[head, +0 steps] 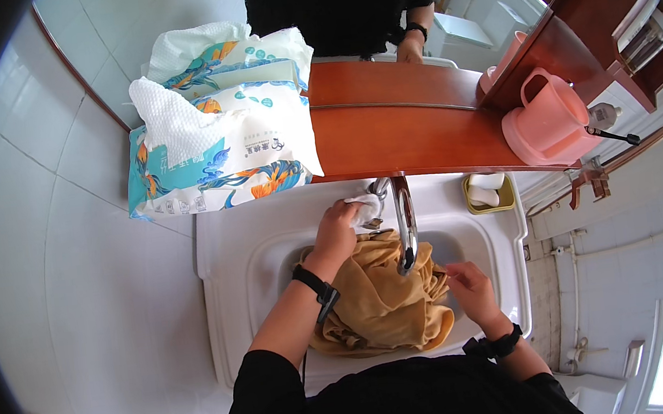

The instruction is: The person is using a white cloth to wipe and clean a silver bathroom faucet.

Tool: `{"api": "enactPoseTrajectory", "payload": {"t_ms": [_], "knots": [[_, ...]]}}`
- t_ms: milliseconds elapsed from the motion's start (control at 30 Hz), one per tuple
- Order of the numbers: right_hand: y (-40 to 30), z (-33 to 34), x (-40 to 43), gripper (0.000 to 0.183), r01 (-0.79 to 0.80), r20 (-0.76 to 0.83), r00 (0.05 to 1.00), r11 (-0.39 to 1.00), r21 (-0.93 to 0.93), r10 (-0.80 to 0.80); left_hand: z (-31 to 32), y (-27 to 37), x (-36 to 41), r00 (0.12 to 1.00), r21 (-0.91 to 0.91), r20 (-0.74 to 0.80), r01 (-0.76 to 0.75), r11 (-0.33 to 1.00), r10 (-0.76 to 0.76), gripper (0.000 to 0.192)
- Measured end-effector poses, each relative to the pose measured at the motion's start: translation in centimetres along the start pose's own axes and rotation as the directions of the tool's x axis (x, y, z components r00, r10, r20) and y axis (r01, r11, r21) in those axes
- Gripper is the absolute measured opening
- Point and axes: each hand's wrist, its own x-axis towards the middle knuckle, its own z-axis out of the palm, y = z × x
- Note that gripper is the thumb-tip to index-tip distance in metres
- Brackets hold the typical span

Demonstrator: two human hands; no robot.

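My left hand holds a crumpled white tissue against the base of the chrome faucet, at the back of the white washbasin. In the basin lies a bunched tan cloth, with the faucet's spout reaching over it. My right hand is at the cloth's right edge, thumb and fingertips close together near a fold; whether they pinch it I cannot tell. Both wrists wear black bands.
A soft pack of tissues stands on the left of the reddish-brown shelf, before a mirror. To the right are a pink pitcher and a toothbrush. Below them, an olive soap dish holds white soap bars.
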Motion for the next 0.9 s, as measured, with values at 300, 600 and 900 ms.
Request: {"api": "enactPoseTrajectory", "payload": {"t_ms": [300, 600, 900], "knots": [[1.4, -3.9, -4.5, 0.021, -0.142, -0.084, 0.985, 0.987, 0.069, 0.148, -2.4, 1.8, 3.8, 0.988, -0.082, -0.112, 0.102, 0.991, -0.111, 0.050], [2.5, -2.9, -6.7, 0.018, -0.300, -0.051, 0.948, 0.936, 0.183, 0.314, -0.5, -0.3, 4.4, 1.000, -0.076, 0.009, -0.004, 0.997, 0.004, 0.054], [2.9, -1.6, -6.6, 0.019, -0.230, 0.008, 0.973, 0.969, 0.095, 0.230, 1.4, -2.4, 2.6, 0.999, 0.028, -0.023, 0.045, 0.999, -0.044, 0.033]]}}
